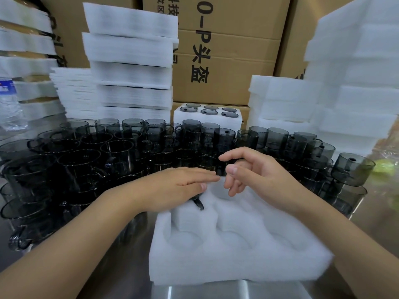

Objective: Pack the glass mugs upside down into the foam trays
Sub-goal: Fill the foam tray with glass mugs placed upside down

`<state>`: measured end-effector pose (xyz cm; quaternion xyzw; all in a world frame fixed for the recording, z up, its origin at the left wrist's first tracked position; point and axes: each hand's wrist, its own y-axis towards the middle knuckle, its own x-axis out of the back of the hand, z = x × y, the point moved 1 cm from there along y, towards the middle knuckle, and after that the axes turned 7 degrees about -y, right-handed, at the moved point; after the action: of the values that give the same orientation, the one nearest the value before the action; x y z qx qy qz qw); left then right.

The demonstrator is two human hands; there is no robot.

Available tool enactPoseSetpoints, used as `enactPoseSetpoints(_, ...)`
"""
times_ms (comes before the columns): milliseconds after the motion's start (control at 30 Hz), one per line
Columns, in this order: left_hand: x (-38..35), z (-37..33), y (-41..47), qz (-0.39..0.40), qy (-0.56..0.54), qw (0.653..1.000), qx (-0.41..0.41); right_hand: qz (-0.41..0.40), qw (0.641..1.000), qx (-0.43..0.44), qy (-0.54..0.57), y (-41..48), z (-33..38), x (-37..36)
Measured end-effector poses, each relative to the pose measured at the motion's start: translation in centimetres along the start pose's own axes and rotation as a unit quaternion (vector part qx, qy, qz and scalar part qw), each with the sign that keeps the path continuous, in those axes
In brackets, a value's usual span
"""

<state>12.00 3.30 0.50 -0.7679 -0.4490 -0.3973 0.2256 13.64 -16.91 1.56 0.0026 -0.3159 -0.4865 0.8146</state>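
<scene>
Steel table [237, 291], foam tray [237, 255], smoky glass mugs [116, 152], foam stacks [129, 61], water bottle [9, 104]

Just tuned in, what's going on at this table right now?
A person is packing a white foam tray on the steel table. The left hand lies flat over the tray's far-left pocket, where a dark mug handle pokes out beneath it. The right hand hovers alongside, fingers relaxed, holding nothing. The other pockets look unfilled. Loose glass mugs crowd the table behind, with a filled tray further back.
</scene>
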Motion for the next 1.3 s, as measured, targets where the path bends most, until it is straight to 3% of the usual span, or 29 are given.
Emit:
enactPoseSetpoints(467,0.2,-0.7,-0.3,0.074,0.105,0.991,0.036,0.01,1.0,0.006,-0.018,-0.1,0.0,0.0)
enactPoseSetpoints(933,0.1,-0.3,-0.2,0.058,0.112,0.992,0.022,0.019,0.999,0.016,-0.035,0.0,-0.3,0.0)
enactPoseSetpoints(1133,0.0,-1.2,-0.5,-0.005,0.102,0.995,0.014,0.019,0.998,0.024,-0.046,0.0,-0.3,0.0)
enactPoseSetpoints(1300,2.4,-2.5,-3.1,-0.149,0.193,0.969,0.028,0.009,0.999,0.03,-0.028,-0.1,-0.1,-0.1)
